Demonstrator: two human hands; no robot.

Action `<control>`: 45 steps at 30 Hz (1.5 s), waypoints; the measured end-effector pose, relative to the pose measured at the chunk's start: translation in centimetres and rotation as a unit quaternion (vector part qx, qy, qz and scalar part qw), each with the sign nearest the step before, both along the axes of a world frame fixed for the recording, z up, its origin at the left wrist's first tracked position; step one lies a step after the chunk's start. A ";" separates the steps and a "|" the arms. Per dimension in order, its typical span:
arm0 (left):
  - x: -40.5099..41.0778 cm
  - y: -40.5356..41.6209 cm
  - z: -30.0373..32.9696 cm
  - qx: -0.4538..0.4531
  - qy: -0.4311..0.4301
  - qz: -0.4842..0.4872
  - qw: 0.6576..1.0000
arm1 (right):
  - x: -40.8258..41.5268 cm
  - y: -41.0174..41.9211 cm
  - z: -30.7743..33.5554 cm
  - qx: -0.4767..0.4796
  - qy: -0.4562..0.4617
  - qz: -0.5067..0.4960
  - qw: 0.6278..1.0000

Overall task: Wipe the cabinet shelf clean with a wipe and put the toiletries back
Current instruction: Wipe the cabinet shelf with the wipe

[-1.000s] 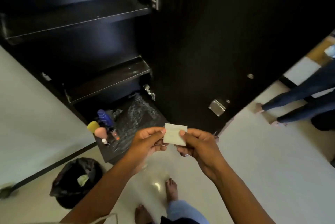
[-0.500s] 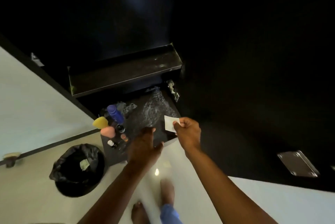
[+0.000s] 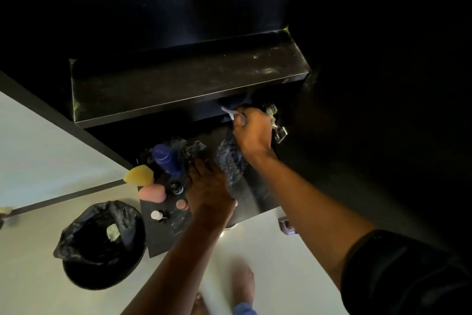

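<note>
My right hand (image 3: 251,131) grips a small white wipe (image 3: 231,113) and reaches under the front edge of the dusty black middle shelf (image 3: 184,79), over the bottom shelf (image 3: 258,199). My left hand (image 3: 208,184) lies flat on the bottom shelf, fingers straight. Beside it at the shelf's left stand the toiletries: a blue bottle (image 3: 164,159), a yellow sponge (image 3: 139,174), a pink sponge (image 3: 152,192), a small dark jar (image 3: 176,187), a pink-capped item (image 3: 181,203) and a white-capped bottle (image 3: 156,215). Crumpled clear plastic (image 3: 231,159) covers the shelf's middle.
A round bin lined with a black bag (image 3: 101,245) stands on the pale floor left of the cabinet, with a crumpled scrap inside. A metal door hinge (image 3: 277,123) sits right of my right hand. My bare feet (image 3: 242,286) are below.
I have leaned closer to the cabinet. My right hand carried the wipe forward, under the middle shelf's edge. My left hand let go of the wipe and came down flat on the bottom shelf.
</note>
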State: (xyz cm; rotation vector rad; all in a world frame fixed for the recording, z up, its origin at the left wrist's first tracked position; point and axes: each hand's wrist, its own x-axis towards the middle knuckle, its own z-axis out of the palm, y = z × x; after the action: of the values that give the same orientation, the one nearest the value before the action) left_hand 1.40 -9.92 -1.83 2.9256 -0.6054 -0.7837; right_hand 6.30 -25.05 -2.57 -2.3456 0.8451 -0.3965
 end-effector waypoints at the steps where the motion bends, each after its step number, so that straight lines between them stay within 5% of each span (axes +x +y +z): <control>1: 0.1 -0.1 -0.2 0.008 0.002 0.002 1.000 | 0.2 -0.2 -0.4 -0.046 0.012 0.038 0.998; 4: 0.2 -0.3 -0.7 0.026 -0.002 -0.005 1.000 | -0.8 0.0 -2.0 -0.143 0.075 0.159 0.974; 10: 0.3 -0.3 -1.3 0.031 -0.009 -0.028 0.999 | -6.1 1.6 -4.1 -0.146 0.161 0.229 0.949; 14: 0.2 -0.1 -1.7 0.040 -0.009 -0.039 0.998 | -7.8 1.7 -5.1 -0.153 0.113 0.192 0.963; 20: 0.2 -0.2 -1.9 0.048 -0.013 -0.055 0.997 | -7.3 1.2 -5.6 -0.177 0.107 0.275 0.939; 30: 0.2 -0.3 -2.1 0.042 -0.016 -0.046 0.998 | -1.8 -1.5 -5.2 -0.202 0.120 0.156 0.959; 38: 0.3 -0.1 -2.3 0.055 -0.020 -0.064 0.996 | -1.5 2.2 -5.2 -0.176 0.093 0.340 0.919; 45: 0.2 -0.1 -1.8 0.041 -0.023 -0.045 0.998 | -1.8 -2.0 -5.7 -0.183 0.145 0.128 0.964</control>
State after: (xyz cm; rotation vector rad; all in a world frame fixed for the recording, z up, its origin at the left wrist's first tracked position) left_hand 1.58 -10.00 -3.62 3.0167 -0.7315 -0.7705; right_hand 4.48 -27.05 -8.31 -2.8665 0.6224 -0.1038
